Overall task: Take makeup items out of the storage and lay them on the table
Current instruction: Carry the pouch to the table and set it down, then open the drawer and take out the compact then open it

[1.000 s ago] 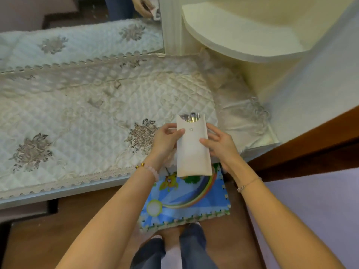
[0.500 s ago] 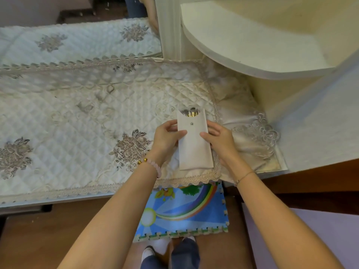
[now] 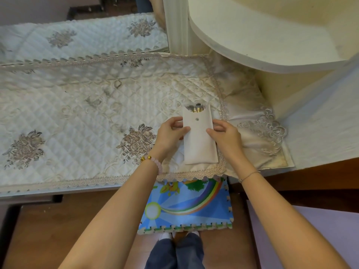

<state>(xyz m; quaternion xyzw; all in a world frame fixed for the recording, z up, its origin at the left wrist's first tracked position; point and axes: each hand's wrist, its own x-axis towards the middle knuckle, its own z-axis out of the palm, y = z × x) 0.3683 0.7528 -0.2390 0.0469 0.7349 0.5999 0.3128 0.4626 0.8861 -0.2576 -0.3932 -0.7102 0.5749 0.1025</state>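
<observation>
A cream fabric pouch point(image 3: 200, 146) with a metal snap lies lengthwise on the quilted table cover point(image 3: 81, 113), near the table's front edge. Its top is open and several makeup brushes point(image 3: 195, 108) stick out of it. My left hand point(image 3: 171, 133) grips the pouch's left edge, thumb on top. My right hand point(image 3: 225, 134) grips its right edge the same way. How far the brushes reach inside the pouch is hidden.
A mirror point(image 3: 81, 33) stands along the table's back, beside a white post point(image 3: 176, 24). A curved cream shelf point(image 3: 262, 35) overhangs the right side. A lace doily point(image 3: 260, 133) lies right of the pouch. A colourful foam mat point(image 3: 186, 206) is on the floor below.
The pouch was held upright in front of the table edge; both hands have carried it forward and laid it flat on the cover.
</observation>
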